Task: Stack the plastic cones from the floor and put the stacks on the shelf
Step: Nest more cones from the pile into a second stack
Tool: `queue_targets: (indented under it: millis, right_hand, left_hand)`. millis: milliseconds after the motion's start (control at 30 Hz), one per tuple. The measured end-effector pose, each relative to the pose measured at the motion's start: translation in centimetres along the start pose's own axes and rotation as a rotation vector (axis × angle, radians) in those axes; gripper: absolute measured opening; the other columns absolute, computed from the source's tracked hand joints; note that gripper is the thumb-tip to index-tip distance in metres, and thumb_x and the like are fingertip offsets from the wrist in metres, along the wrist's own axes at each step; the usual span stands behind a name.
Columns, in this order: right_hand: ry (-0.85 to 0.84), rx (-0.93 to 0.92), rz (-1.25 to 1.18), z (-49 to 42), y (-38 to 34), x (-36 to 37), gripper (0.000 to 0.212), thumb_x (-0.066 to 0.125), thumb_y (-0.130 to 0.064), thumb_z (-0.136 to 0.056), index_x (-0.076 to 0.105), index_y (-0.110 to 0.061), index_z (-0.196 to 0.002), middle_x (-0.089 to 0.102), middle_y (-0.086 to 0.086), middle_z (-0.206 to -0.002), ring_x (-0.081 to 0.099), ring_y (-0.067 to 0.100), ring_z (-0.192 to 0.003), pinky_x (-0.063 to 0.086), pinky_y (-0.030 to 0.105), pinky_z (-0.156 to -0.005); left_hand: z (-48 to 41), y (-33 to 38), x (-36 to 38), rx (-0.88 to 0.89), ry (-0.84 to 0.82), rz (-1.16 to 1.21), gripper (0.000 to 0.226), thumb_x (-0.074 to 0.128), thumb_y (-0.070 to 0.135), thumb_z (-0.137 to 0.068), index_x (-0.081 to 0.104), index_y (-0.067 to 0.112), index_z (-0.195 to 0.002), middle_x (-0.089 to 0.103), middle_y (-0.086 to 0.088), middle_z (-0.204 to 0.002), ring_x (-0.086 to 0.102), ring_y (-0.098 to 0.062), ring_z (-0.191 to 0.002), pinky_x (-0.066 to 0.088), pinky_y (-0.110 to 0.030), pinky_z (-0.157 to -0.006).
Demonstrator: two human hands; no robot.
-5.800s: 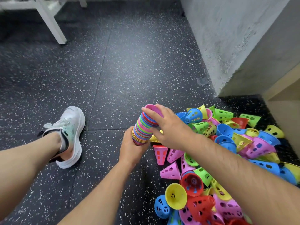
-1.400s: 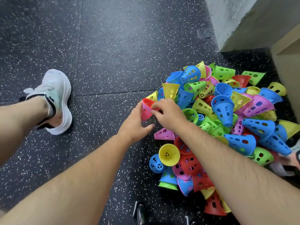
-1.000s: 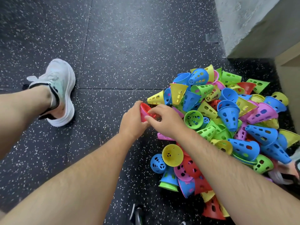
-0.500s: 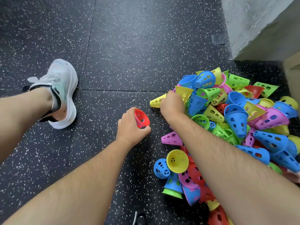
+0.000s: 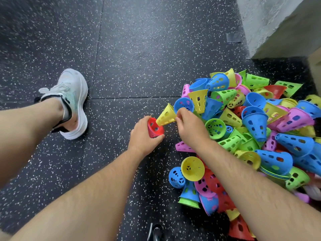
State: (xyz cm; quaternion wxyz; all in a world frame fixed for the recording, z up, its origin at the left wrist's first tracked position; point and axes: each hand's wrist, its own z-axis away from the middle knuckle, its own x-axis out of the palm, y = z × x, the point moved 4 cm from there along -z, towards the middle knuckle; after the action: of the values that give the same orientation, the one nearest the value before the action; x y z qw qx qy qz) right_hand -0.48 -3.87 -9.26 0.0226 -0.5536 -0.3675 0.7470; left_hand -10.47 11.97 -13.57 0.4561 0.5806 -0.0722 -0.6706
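Head view: your left hand (image 5: 144,136) is curled around a red cone (image 5: 155,128), holding it just above the dark speckled floor (image 5: 139,58) with the open mouth turned up and to the right. Your right hand (image 5: 189,126) pinches the wide rim of a yellow cone (image 5: 165,115) between thumb and fingertips. The yellow cone is tilted, its narrow end pointing down-left and meeting the mouth of the red cone; how far it has entered cannot be determined. Both cones sit just left of the pile of cones (image 5: 251,122), a loose heap of blue, green, yellow, pink and red pieces on the floor beneath your right forearm. At the near edge of the pile, a second yellow cone (image 5: 192,168) shows its open mouth, with a blue cone (image 5: 176,177) touching it on the left. Your white shoe (image 5: 73,103) rests on the floor well to the left. A grey wall (image 5: 278,23) stands beyond the pile.
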Motion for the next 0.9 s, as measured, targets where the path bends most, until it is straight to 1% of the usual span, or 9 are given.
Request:
queue_targets:
  millis: [67,133,200,267,433,567,700,800,900]
  right_hand:
    - [0.057,-0.056,-0.035,0.5,-0.2,-0.5,0.01,0.05,-0.018,-0.101,0.053,-0.01,-0.097,0.055,0.003,-0.085,0.049,0.026,-0.079,0.029,0.036,-0.064]
    - [0.077,-0.102,-0.049,1.1,-0.5,-0.5,0.01,0.051,-0.018,-0.101,0.054,-0.011,-0.095,0.056,0.001,-0.083,0.048,0.023,-0.079,0.029,0.035,-0.064]
    - [0.083,-0.138,-0.048,1.7,-0.6,-0.4,0.01,0.051,-0.02,-0.101,0.056,-0.013,-0.096,0.058,0.0,-0.086,0.05,0.022,-0.083,0.037,0.038,-0.067]
    - [0.077,-0.174,-0.057,2.2,-0.6,-0.1,0.009,0.053,-0.02,-0.101,0.059,-0.014,-0.099,0.059,0.001,-0.09,0.052,0.024,-0.087,0.044,0.041,-0.073]
    - [0.0,-0.256,-0.017,3.0,-1.0,0.8,0.01,0.054,-0.017,-0.1,0.062,-0.012,-0.103,0.061,0.004,-0.098,0.056,0.028,-0.091,0.048,0.046,-0.076]
    - [-0.066,-0.235,-0.053,3.2,-1.3,1.5,0.011,0.055,-0.018,-0.099,0.064,-0.015,-0.105,0.059,0.002,-0.104,0.059,0.03,-0.089,0.048,0.043,-0.075]
    - [-0.102,-0.248,0.002,3.3,-1.5,2.0,0.017,0.054,-0.021,-0.098,0.067,-0.018,-0.109,0.064,-0.001,-0.106,0.061,0.025,-0.098,0.049,0.043,-0.085]
    - [-0.048,-0.204,0.049,2.4,-1.3,1.8,0.023,0.052,-0.021,-0.096,0.066,-0.018,-0.113,0.064,-0.001,-0.109,0.059,0.024,-0.103,0.049,0.043,-0.087]
    - [0.037,-0.15,0.206,1.1,-0.7,1.1,0.021,0.056,-0.015,-0.089,0.067,-0.014,-0.107,0.061,0.005,-0.109,0.056,0.031,-0.1,0.049,0.044,-0.082]
  left_hand:
    - [0.1,0.5,-0.2,0.011,0.012,-0.004,0.065,0.084,0.044,-0.074,0.054,0.027,-0.128,0.061,0.008,-0.121,0.058,-0.021,-0.114,0.046,-0.048,-0.104]
    - [0.1,0.9,-0.2,0.028,0.019,0.002,0.059,0.083,0.042,-0.074,0.055,0.028,-0.123,0.061,0.009,-0.116,0.059,-0.02,-0.109,0.048,-0.046,-0.1]
    - [0.3,1.3,-0.3,0.042,0.006,0.004,0.061,0.085,0.041,-0.074,0.055,0.027,-0.125,0.061,0.008,-0.117,0.059,-0.019,-0.108,0.049,-0.044,-0.099]
    - [0.5,1.4,-0.2,0.049,-0.011,0.011,0.065,0.086,0.044,-0.072,0.054,0.028,-0.126,0.061,0.009,-0.118,0.059,-0.017,-0.108,0.051,-0.043,-0.097]
    - [1.2,1.9,-0.2,0.078,-0.047,0.087,0.065,0.081,0.053,-0.067,0.055,0.035,-0.124,0.065,0.014,-0.116,0.063,-0.012,-0.106,0.054,-0.043,-0.095]
    - [1.3,2.4,-0.3,0.082,-0.024,0.147,0.056,0.076,0.05,-0.066,0.056,0.036,-0.117,0.066,0.014,-0.11,0.066,-0.011,-0.1,0.056,-0.042,-0.091]
    - [1.1,1.9,-0.2,0.076,-0.015,0.148,0.05,0.082,0.037,-0.069,0.054,0.036,-0.11,0.066,0.012,-0.103,0.066,-0.012,-0.093,0.057,-0.044,-0.087]
    - [1.0,1.4,-0.1,0.064,-0.006,0.154,0.048,0.085,0.042,-0.07,0.054,0.036,-0.106,0.066,0.014,-0.102,0.066,-0.01,-0.093,0.056,-0.042,-0.086]
    - [0.9,0.9,-0.2,0.059,0.0,0.142,0.053,0.086,0.043,-0.069,0.053,0.035,-0.109,0.064,0.015,-0.105,0.064,-0.011,-0.096,0.055,-0.042,-0.089]
